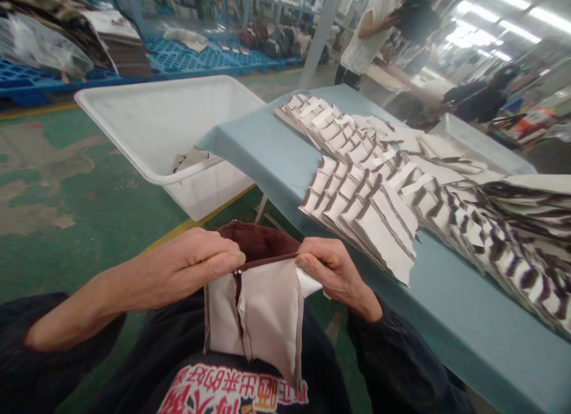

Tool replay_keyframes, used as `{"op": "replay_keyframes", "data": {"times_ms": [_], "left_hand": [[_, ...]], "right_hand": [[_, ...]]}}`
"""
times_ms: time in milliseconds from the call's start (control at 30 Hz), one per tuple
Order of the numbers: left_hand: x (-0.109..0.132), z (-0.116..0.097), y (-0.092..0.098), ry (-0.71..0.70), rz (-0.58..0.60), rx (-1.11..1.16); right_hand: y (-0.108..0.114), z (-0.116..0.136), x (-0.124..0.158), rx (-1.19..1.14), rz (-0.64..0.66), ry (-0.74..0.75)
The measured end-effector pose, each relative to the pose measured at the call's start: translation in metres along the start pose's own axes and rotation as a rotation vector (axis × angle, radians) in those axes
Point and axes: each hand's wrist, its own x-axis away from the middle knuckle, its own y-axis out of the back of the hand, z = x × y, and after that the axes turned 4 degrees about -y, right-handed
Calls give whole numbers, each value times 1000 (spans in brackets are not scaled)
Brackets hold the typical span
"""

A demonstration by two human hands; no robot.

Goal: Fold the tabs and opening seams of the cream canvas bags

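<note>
Between my two hands hangs a sewn fabric pouch [272, 307], off-white outside with a dark brown lining and a seam down its front. Its mouth gapes, with the brown inside showing. My left hand [203, 259] pinches the rim on the left, thumb near the top of the seam. On the right, my right hand [332, 271] grips the rim and a white strip at that corner. Beside my right hand, a fanned stack of similar off-white pieces with brown edges [361, 218] lies on the table.
A blue-covered table [254, 134] runs along my right, bearing long overlapping rows of sewn pieces [446, 206]. Ahead on the left stands a white plastic bin [165, 116] holding some fabric. Behind it are blue pallets [187, 57] with goods. A person [366, 39] stands beyond the table.
</note>
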Motion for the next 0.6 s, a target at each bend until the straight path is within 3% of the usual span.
{"op": "replay_keyframes", "data": {"times_ms": [133,233,333,500,600], "left_hand": [[3,-13,-9,-120,-54,-96],[12,-35,-30,-198,-184,-353],[25,-49,-55,-214,-316,-439],[41,-39,-72,-201,-406,-434],[44,-21,-71,-157,-447,-388]], "right_hand": [[-3,0,2,7,-33,34],[-1,11,9,22,-46,104],[-3,30,23,60,-52,135],[-20,58,42,61,-72,15],[-39,52,37,-26,-54,10]]}}
